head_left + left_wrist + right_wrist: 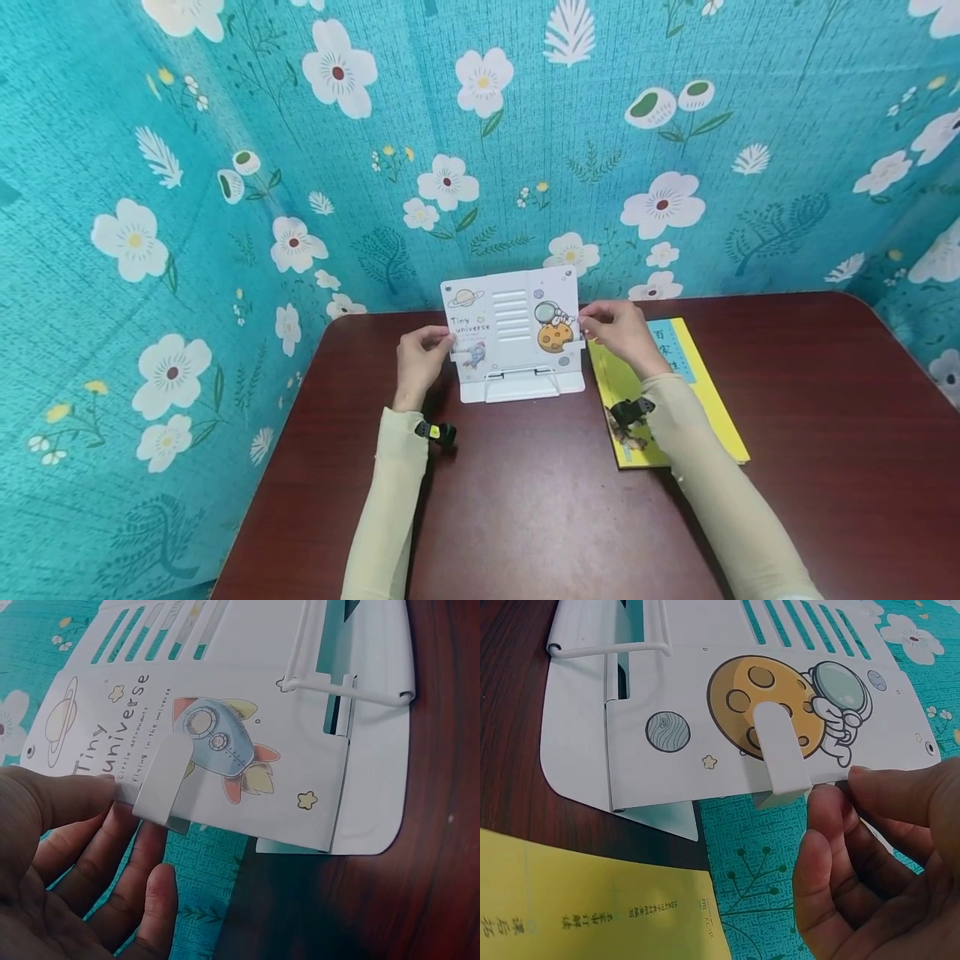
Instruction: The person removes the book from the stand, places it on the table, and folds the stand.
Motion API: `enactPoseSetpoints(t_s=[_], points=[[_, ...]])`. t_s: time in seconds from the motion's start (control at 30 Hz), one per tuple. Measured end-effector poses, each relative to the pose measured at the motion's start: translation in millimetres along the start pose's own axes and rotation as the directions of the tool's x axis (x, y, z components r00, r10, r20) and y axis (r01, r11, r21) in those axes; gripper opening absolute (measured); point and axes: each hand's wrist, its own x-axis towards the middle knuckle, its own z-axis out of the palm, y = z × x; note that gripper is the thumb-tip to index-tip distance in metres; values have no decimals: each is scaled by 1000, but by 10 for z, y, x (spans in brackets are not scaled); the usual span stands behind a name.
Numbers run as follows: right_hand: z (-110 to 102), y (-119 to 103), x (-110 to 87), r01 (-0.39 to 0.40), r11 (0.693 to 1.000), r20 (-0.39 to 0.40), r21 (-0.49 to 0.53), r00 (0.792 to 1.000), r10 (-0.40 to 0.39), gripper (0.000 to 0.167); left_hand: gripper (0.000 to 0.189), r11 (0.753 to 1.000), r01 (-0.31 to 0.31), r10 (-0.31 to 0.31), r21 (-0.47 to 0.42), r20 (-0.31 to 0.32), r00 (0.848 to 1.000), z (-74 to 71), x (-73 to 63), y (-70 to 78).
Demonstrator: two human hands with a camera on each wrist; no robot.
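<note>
the white reading stand (513,357) is near the far edge of the desk (517,508), its base on the wood and its printed panel raised and leaning back toward the flowered cloth (517,137). the left hand (422,362) pinches the panel's left edge, thumb at the front face and fingers behind, just beside the left clip (166,776) near the rocket print. the right hand (622,335) does likewise at the opposite edge, thumb and forefinger meeting on the rim beside the right clip (781,750), close to the astronaut print. the yellow book (716,396) lies flat on the desk to the right of the stand, partly under the right forearm.

the step in hand looks like setting the panel's slope, with both hands holding it evenly. the support behind the panel is hidden in every view, so i cannot tell whether it is seated.

the next move, as i judge it, calls for an even push or pull at both edges, so the panel does not twist, then a gentle release once the slope holds by itself. the wire rest (352,692) at the base lies low in front, and neither hand touches it.
</note>
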Motion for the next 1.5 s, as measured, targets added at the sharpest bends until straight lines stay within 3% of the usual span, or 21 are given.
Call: enactPoseSetpoints(t_s=[0.3, 0.43, 0.63, 0.83, 0.93, 1.17, 1.37, 1.5], points=[[7, 3, 7, 7, 1000, -11, -3, 1000, -7, 22, 18, 1000, 11, -11, -1, 71, 997, -73, 29, -2], [-1, 0, 17, 8, 1000, -16, -13, 1000, -8, 22, 18, 999, 45, -45, 10, 115, 992, -114, 37, 18], [11, -20, 47, 20, 1000, -15, -25, 1000, -20, 21, 16, 995, 97, -98, 12, 191, 977, -208, 33, 36], [32, -55, 76, 44, 998, -25, -39, 999, -44, 19, 14, 997, 77, -80, 22, 288, 954, -336, 49, 59], [48, -67, 69, 45, 998, -20, -39, 999, -46, 19, 13, 997, 62, -72, 38, 371, 926, -419, 50, 75], [97, -52, 33, 43, 998, -31, -56, 999, -45, 16, 11, 995, 4, -61, 101, 571, 819, -563, 12, 130], [164, -52, -22, 41, 998, -71, -44, 996, -44, 18, 12, 994, -26, -52, 105, 683, 729, -576, -8, 164], [218, -42, -37, 62, 997, -129, -50, 989, -68, 15, 13, 995, -42, -40, 95, 721, 691, -563, -17, 186]])
